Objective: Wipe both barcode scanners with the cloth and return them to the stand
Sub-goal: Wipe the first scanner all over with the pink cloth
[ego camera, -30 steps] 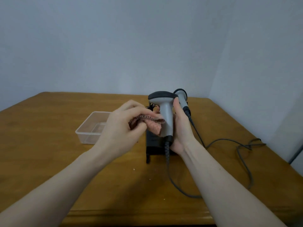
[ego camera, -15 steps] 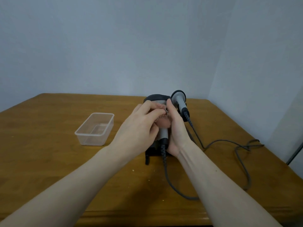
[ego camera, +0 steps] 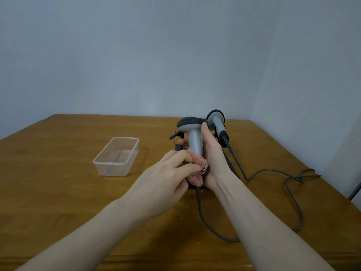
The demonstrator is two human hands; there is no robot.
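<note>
My right hand (ego camera: 213, 159) grips the handle of a grey barcode scanner (ego camera: 192, 132) with a dark head, held upright above the table. My left hand (ego camera: 168, 177) pinches a pink cloth (ego camera: 197, 167) and presses it against the lower part of that handle. A second grey scanner (ego camera: 216, 121) sits tilted in the black stand (ego camera: 176, 136) just behind, mostly hidden by my hands. A dark cable (ego camera: 201, 210) hangs from the held scanner's base.
A clear plastic container (ego camera: 117, 156) stands on the wooden table (ego camera: 58, 182) to the left of my hands. Grey cables (ego camera: 293, 184) loop across the table's right side. The table's front edge runs just below my forearms.
My left hand has slid the cloth down from the scanner's head to the bottom of the handle. The right hand keeps its grip on the scanner.
</note>
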